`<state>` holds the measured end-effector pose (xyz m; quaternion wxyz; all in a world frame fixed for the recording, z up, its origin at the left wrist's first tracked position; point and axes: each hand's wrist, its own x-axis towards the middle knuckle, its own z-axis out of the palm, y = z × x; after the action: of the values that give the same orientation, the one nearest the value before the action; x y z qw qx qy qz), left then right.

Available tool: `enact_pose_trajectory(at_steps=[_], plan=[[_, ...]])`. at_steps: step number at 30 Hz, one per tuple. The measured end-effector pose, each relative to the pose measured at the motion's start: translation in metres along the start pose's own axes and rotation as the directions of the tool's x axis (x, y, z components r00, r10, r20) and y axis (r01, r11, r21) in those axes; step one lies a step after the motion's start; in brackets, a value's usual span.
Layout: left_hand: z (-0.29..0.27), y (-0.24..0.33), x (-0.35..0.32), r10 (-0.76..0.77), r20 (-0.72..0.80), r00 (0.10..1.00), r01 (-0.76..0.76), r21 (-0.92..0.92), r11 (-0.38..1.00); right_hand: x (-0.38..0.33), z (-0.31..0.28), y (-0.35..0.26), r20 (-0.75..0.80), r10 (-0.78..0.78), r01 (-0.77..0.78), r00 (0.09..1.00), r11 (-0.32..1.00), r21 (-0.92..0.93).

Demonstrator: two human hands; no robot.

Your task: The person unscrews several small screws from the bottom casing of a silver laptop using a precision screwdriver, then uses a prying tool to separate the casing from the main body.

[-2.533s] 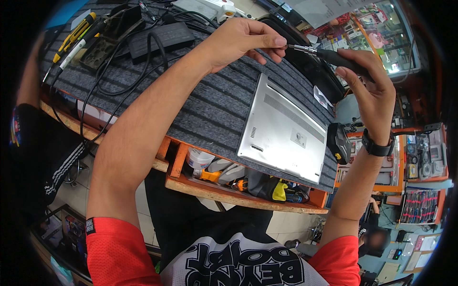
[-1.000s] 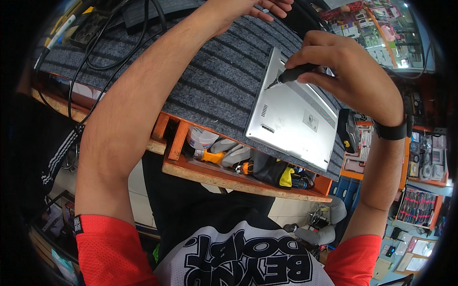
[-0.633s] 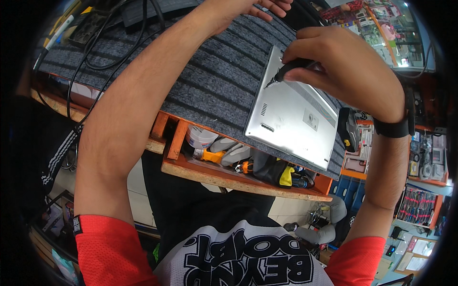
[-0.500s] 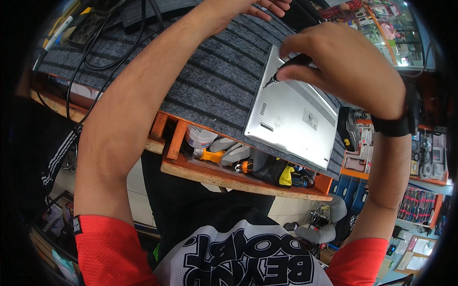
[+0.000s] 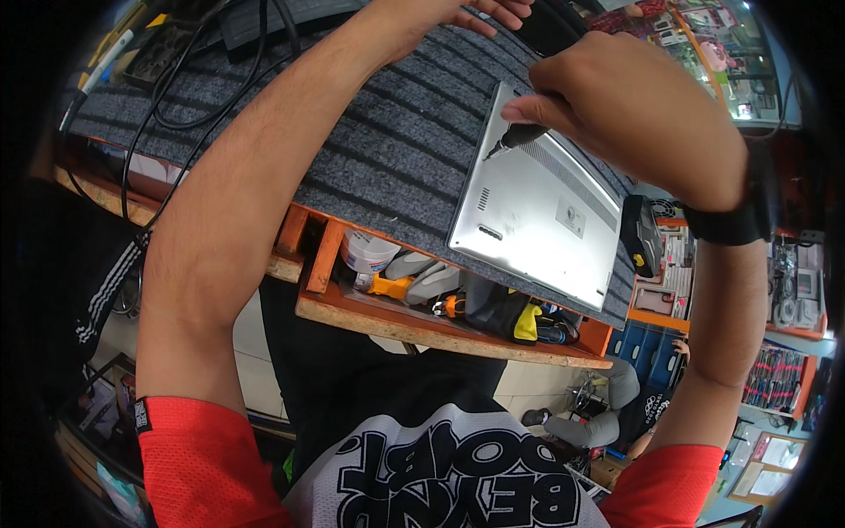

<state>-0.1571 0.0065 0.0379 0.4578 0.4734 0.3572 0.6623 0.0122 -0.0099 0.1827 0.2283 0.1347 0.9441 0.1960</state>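
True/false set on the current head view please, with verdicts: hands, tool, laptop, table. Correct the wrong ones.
1. The right hand holds a screwdriver over a silver laptop. True.
2. The left hand is pressing down on the laptop. False: the left hand is away from it, partly cut off by the picture's upper edge.
3. The laptop lies with its underside up. True.
4. A black band circles the left wrist. False: the black band is on the right wrist.
5. The drawer below the tabletop is shut. False: the drawer is open, with things inside.
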Motion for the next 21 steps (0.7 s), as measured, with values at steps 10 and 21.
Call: enact_pose_trajectory(at_steps=[10,21], plan=[[-0.003,-0.003,0.005,-0.036,0.004,0.999,0.036,-0.011,0.999,0.004,0.003,0.003,0.051,-0.005,-0.003,0.999,0.99,0.143],[-0.001,0.0,0.004,-0.043,0.001,0.999,0.043,0.007,0.999,-0.002,0.007,0.006,-0.083,-0.112,0.12,0.99,0.987,0.109]])
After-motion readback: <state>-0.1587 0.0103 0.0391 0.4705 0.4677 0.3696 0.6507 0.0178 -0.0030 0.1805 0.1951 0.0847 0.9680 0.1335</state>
